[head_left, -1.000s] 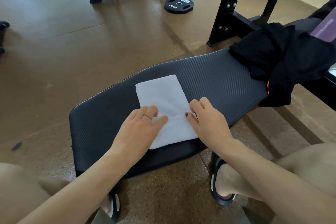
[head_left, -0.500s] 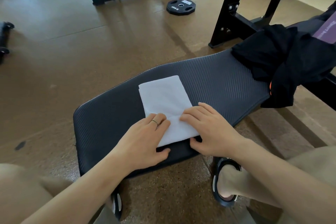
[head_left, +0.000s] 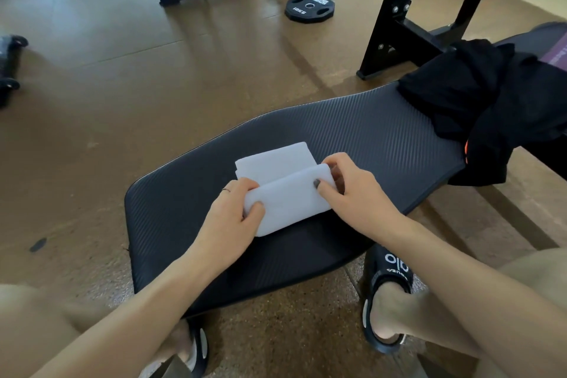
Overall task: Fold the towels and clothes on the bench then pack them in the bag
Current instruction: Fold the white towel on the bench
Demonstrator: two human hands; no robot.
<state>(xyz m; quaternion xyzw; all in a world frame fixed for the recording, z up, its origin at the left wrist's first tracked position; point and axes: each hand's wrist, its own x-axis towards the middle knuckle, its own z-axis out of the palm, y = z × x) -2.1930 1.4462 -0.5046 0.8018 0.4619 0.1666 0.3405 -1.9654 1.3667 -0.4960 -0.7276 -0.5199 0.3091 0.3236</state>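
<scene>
While the padded bench (head_left: 352, 144) carries everything, order by size runs: bench, black clothes (head_left: 478, 107) heaped at its far right end, white towel (head_left: 285, 181) lying mid-pad, near the front edge. No bag in view. Step in hand, as judged: folding the towel's near half over the far half. To do it well, bring both corners forward together, match edges, then press flat. Left hand (head_left: 236, 218): fingers curled, thumb on top, pinching the raised flap's left corner. Right hand (head_left: 349, 190): same pinch at the right corner, wrist low, palm down.
</scene>
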